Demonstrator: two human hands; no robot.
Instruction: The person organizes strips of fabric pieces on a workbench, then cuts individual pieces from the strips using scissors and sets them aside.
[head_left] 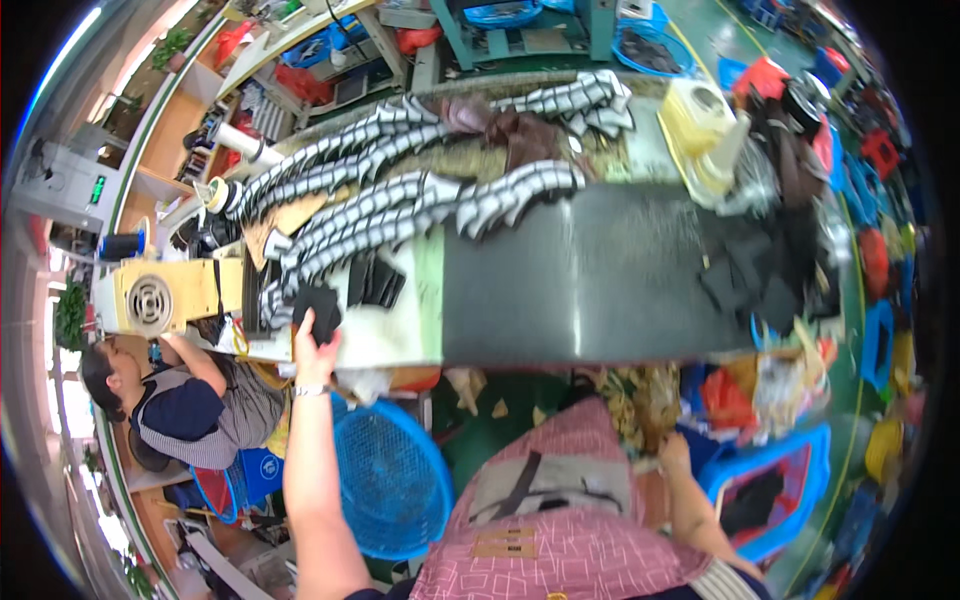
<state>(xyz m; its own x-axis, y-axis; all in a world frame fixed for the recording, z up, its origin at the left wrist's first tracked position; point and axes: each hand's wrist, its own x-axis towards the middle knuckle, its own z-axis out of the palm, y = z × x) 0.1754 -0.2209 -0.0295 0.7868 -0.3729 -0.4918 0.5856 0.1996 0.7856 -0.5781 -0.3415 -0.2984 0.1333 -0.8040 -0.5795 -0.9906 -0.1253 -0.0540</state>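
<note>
My left hand (317, 355) reaches to the table's left front edge. It is closed on a black piece of material (318, 308), its thumb on top. Just right of that lies a small stack of folded black pieces (375, 281). Long strips of black-and-white checked material (400, 207) stretch across the table behind it. My right hand (676, 453) hangs low on the right, below the table edge, beside a heap of yellowish scraps (640, 400); its fingers are too small and blurred to make out.
A dark mat (570, 290) covers the table's middle, with loose black pieces (750, 272) at its right. A cream machine (697, 125) stands at the back right. A co-worker (195, 405) sits left at another machine (155, 298). Blue baskets (388, 480) (815, 475) flank me.
</note>
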